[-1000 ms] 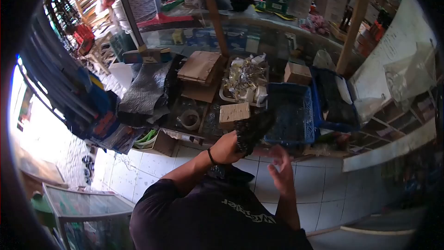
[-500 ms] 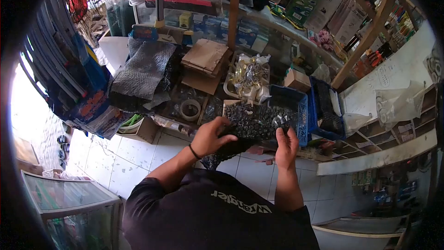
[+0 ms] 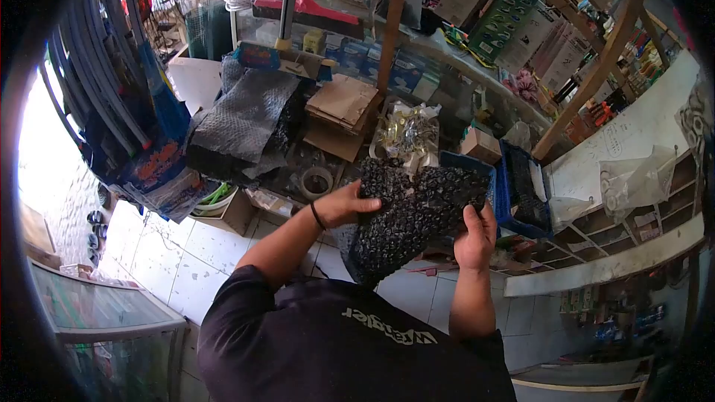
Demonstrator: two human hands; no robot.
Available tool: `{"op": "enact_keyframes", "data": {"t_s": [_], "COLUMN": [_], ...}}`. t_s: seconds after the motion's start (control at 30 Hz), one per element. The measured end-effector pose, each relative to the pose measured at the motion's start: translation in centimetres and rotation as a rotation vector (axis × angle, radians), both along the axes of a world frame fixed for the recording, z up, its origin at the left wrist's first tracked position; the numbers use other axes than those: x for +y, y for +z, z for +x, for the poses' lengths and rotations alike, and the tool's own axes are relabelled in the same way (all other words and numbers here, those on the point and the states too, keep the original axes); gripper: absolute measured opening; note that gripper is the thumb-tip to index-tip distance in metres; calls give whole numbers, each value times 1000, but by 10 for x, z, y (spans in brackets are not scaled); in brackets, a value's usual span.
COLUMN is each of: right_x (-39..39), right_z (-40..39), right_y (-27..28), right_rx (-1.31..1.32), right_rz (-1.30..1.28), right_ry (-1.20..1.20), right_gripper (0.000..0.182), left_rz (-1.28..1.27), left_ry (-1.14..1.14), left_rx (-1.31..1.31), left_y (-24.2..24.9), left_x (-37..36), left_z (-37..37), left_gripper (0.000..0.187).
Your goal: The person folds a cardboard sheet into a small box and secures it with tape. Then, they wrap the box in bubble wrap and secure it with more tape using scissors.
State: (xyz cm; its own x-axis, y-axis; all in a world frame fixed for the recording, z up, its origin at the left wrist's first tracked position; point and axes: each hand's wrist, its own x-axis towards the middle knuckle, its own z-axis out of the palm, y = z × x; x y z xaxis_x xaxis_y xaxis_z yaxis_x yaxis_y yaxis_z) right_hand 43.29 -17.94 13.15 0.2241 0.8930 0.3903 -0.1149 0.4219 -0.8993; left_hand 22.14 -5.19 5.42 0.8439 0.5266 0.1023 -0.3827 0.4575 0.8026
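A sheet of black bubble wrap (image 3: 410, 212) is stretched between my two hands in front of my chest. My left hand (image 3: 348, 205), with a black band on the wrist, is closed on its left edge, thumb on top and fingers mostly hidden behind. At the right edge, my right hand (image 3: 476, 237) pinches the wrap between thumb and fingers. The lower part of the sheet hangs down towards my shirt. Behind the wrap sits a clear plastic bag of shiny gold and silver pieces (image 3: 408, 132).
Flattened cardboard pieces (image 3: 341, 100), a roll of tape (image 3: 316, 182) and more bubble wrap (image 3: 242, 115) lie on the counter. Blue baskets (image 3: 530, 225) stand at the right, beside a compartment shelf (image 3: 603, 234). A glass case (image 3: 104, 320) is at lower left.
The black bubble wrap has been tilted and spread, so more of its face shows and it hangs lower. My right hand has shifted right and slightly down. The view has turned slightly.
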Motion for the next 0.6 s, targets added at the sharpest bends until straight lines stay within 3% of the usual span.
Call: {"op": "enact_keyframes", "data": {"t_s": [0.03, 0.07, 0.17, 0.3, 0.33, 0.43, 0.53, 0.6], "right_x": [0, -2, -14, -35, -44, -68, -98, -102], "right_z": [4, 7, 9, 5, 7, -20, -41, -52], "right_y": [-4, -5, -13, -54, -79, -116, -159, -167], "right_rx": [-26, -75, -154, -96, -88, -198, -174, -177], "right_rz": [19, 8, -54, -231, -322, -400, -669, -629], "right_ry": [-64, -114, -244, -349, -389, -543, -488, -407], "right_gripper": [34, 33, 33, 23, 18, 17, 21, 21], "left_rz": [-60, -78, 8, 707, 654, 978, 969, 904], "left_ry": [-40, 65, 112, 312, 354, 486, 441, 459], "left_rx": [-22, -4, 219, 411, 554, 542, 834, 805], "left_y": [1, 4, 12, 9, 15, -71, -98, -104], "left_x": [-8, -15, -15, -25, -38, -44, -65, -61], "left_z": [4, 4, -6, -15, -18, -11, -22, -34], "left_gripper": [66, 46, 43, 32, 29, 28, 23, 17]}}
